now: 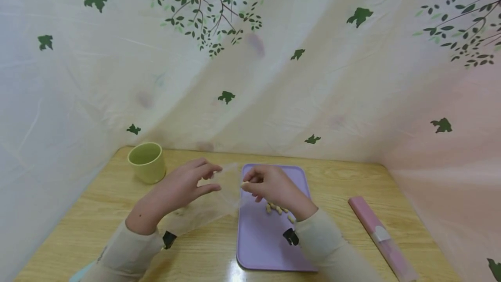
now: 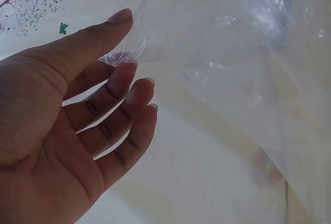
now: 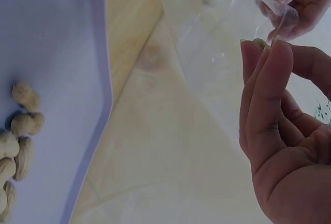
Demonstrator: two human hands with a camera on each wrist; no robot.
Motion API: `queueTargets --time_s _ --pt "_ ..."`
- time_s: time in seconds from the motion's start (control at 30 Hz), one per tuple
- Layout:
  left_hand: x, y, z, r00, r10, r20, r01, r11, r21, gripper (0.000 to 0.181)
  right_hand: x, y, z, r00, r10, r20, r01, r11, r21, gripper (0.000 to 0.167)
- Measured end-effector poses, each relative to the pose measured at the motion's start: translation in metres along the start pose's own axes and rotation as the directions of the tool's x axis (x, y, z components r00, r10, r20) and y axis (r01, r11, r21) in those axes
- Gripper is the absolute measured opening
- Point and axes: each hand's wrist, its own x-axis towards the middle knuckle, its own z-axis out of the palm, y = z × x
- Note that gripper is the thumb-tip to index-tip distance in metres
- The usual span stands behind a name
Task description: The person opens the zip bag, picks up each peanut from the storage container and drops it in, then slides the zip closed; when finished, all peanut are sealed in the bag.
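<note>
My left hand (image 1: 192, 182) holds up the rim of a clear plastic bag (image 1: 203, 219), its thumb and fingers spread apart with the film at their tips, as the left wrist view shows. Low in the bag, a few pale, blurred shapes show through. My right hand (image 1: 275, 186) pinches a peanut (image 3: 260, 43) between thumb and fingertips, close to the bag's rim; its fingers hide most of that peanut. Below this hand lies a purple tray (image 1: 262, 249) bearing several unshelled peanuts (image 1: 278, 209), partly hidden by the right wrist.
A yellow-green cup (image 1: 146, 164) stands at the table's back left. A pink roll (image 1: 379, 234) with a white band lies to the right of the tray. Behind the wooden table (image 1: 211, 258) hangs a pale curtain (image 1: 270, 112) with leaf prints.
</note>
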Motion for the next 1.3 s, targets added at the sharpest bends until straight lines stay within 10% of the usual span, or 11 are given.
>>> queueTargets --time_s 1.3 --pt "0.004 -0.002 -0.002 0.999 0.000 0.038 0.000 1.000 -0.004 0.040 -0.001 0.008 -0.018 0.997 0.056 -0.052 -0.058 0.998 -0.022 0.019"
